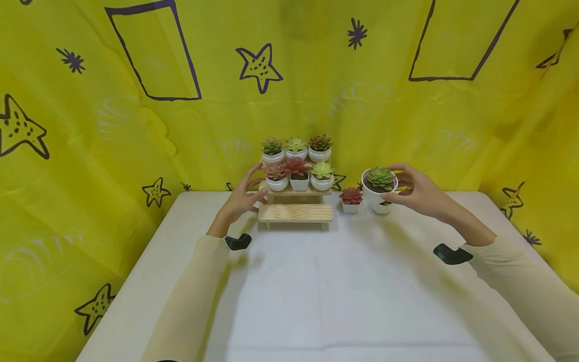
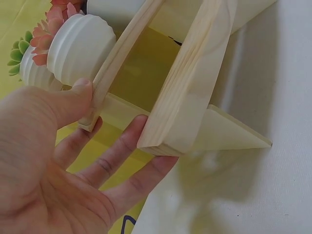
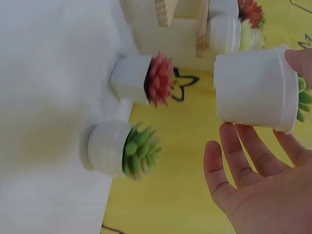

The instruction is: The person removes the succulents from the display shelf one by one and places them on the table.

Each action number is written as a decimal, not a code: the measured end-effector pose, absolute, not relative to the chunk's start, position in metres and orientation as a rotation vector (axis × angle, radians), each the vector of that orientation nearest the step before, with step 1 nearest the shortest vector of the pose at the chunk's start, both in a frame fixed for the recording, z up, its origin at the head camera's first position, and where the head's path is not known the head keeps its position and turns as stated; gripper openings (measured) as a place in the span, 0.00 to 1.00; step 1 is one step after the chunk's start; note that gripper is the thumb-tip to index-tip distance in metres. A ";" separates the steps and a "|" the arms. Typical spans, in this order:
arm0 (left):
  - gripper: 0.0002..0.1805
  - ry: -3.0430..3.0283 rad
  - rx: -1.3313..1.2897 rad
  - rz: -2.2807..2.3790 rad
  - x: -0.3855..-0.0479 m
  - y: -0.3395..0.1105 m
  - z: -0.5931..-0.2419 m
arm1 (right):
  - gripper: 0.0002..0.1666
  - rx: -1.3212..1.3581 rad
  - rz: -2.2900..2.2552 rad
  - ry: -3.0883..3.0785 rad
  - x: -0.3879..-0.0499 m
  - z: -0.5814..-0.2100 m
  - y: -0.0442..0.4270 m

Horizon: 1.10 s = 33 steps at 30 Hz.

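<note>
My left hand (image 1: pixel 240 201) holds the left end of a tiered wooden plant stand (image 1: pixel 296 213). In the left wrist view its thumb lies on one shelf's end, and fingertips touch the lower step (image 2: pixel 180 92). Above the table at the right, my right hand (image 1: pixel 415 193) grips the rim of a white pot (image 3: pixel 253 90) with a green succulent (image 1: pixel 380 178). Below that pot, another potted green succulent (image 3: pixel 109 148) stands on the table, mostly hidden in the head view. Beside it is a red succulent in a small white pot (image 1: pixel 350 207).
Several potted succulents fill the two upper tiers, among them a dark green one (image 1: pixel 319 144) at the back and a yellow-green one (image 1: pixel 322 173) in front. A white cloth covers the table (image 1: pixel 289 291). Yellow printed curtain (image 1: pixel 307 65) hangs close behind the stand.
</note>
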<state>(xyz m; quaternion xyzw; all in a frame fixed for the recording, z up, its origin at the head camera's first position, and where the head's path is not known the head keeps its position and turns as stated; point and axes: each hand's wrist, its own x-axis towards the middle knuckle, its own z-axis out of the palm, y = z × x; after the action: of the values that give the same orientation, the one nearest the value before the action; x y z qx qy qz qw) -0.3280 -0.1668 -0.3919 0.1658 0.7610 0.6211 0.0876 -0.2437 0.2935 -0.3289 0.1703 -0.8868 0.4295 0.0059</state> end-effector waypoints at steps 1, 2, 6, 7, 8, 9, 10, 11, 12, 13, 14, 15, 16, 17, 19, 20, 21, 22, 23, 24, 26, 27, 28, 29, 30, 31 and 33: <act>0.42 2.266 0.498 1.847 -0.328 -0.167 -0.392 | 0.42 0.509 1.333 -2.783 -0.244 -0.329 0.298; 0.42 2.267 0.504 1.846 -0.328 -0.167 -0.392 | 0.43 0.488 1.323 -2.789 -0.244 -0.329 0.301; 0.42 2.272 0.498 1.847 -0.327 -0.166 -0.391 | 0.44 0.406 1.308 -2.804 -0.246 -0.331 0.315; 0.42 2.280 0.500 1.839 -0.326 -0.166 -0.391 | 0.44 0.395 1.307 -2.806 -0.246 -0.332 0.318; 0.41 2.283 0.498 1.838 -0.326 -0.166 -0.391 | 0.45 0.378 1.302 -2.808 -0.246 -0.333 0.321; 0.41 2.285 0.498 1.839 -0.326 -0.166 -0.391 | 0.44 0.362 1.299 -2.807 -0.247 -0.333 0.324; 0.41 2.286 0.500 1.838 -0.326 -0.166 -0.390 | 0.45 0.349 1.297 -2.807 -0.247 -0.334 0.327; 0.41 2.289 0.504 1.834 -0.326 -0.166 -0.390 | 0.44 0.331 1.292 -2.808 -0.247 -0.334 0.329; 0.41 2.293 0.510 1.828 -0.326 -0.165 -0.389 | 0.45 0.319 1.287 -2.809 -0.247 -0.334 0.332; 0.41 2.295 0.516 1.824 -0.326 -0.165 -0.389 | 0.45 0.306 1.283 -2.811 -0.247 -0.335 0.334; 0.41 2.294 0.516 1.823 -0.326 -0.165 -0.389 | 0.45 0.287 1.278 -2.815 -0.248 -0.335 0.337; 0.41 2.295 0.515 1.820 -0.325 -0.165 -0.388 | 0.45 0.276 1.276 -2.817 -0.248 -0.335 0.339; 0.41 2.297 0.512 1.816 -0.325 -0.166 -0.388 | 0.46 0.264 1.266 -2.824 -0.249 -0.336 0.341; 0.41 2.301 0.511 1.812 -0.325 -0.166 -0.388 | 0.46 0.251 1.259 -2.831 -0.249 -0.336 0.343; 0.41 2.304 0.503 1.808 -0.324 -0.166 -0.387 | 0.47 0.224 1.241 -2.839 -0.251 -0.337 0.347; 0.41 2.304 0.500 1.809 -0.324 -0.166 -0.387 | 0.47 0.214 1.239 -2.838 -0.251 -0.338 0.349; 0.41 2.303 0.499 1.810 -0.324 -0.166 -0.387 | 0.47 0.205 1.238 -2.836 -0.251 -0.339 0.352; 0.41 2.304 0.499 1.810 -0.324 -0.166 -0.387 | 0.47 0.198 1.235 -2.834 -0.252 -0.340 0.354; 0.41 2.306 0.501 1.808 -0.324 -0.166 -0.387 | 0.47 0.192 1.241 -2.829 -0.252 -0.341 0.356; 0.41 2.305 0.498 1.811 -0.324 -0.166 -0.387 | 0.47 0.186 1.243 -2.824 -0.252 -0.342 0.358; 0.41 2.305 0.495 1.816 -0.325 -0.165 -0.389 | 0.47 0.180 1.259 -2.817 -0.252 -0.346 0.363; 0.41 2.306 0.494 1.816 -0.325 -0.165 -0.389 | 0.47 0.175 1.267 -2.814 -0.252 -0.348 0.365; 0.41 2.308 0.494 1.815 -0.326 -0.165 -0.390 | 0.48 0.169 1.273 -2.811 -0.253 -0.350 0.366; 0.41 2.312 0.493 1.813 -0.326 -0.165 -0.390 | 0.48 0.162 1.280 -2.809 -0.253 -0.352 0.368; 0.41 2.313 0.490 1.814 -0.326 -0.165 -0.390 | 0.48 0.157 1.285 -2.807 -0.254 -0.355 0.370; 0.41 2.317 0.491 1.812 -0.326 -0.164 -0.390 | 0.48 0.150 1.289 -2.805 -0.255 -0.357 0.372; 0.41 2.321 0.490 1.810 -0.326 -0.164 -0.390 | 0.49 0.140 1.297 -2.805 -0.257 -0.363 0.375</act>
<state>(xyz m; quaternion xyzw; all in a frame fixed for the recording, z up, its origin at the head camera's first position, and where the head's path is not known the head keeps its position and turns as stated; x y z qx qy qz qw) -0.3255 -0.1641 -0.3900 0.1639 0.7754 0.6047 0.0788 -0.2573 0.3748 -0.3630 0.0454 -0.9065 0.4191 0.0241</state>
